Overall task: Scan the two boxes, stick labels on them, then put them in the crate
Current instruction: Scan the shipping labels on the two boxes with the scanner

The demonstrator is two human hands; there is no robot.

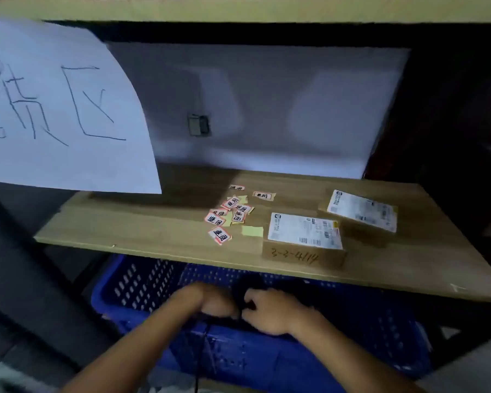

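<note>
Two small cardboard boxes with white shipping labels lie on the wooden shelf [142,225]: the near box [304,241] with handwriting on its front, and the far box [362,215] behind it to the right. Several red-bordered labels [228,214] are scattered to their left. Below the shelf stands a blue perforated crate [142,282]. Over the crate's front rim, my left hand [210,300] and my right hand [270,310] are together, closed around a dark object [245,290] with a black cable; it is too dark to identify.
A large white paper sheet [60,109] with handwriting hangs at the upper left over the shelf. A white panel [267,109] backs the shelf, with a small dark fitting [199,125] on it. A yellow backing slip [252,231] lies by the near box.
</note>
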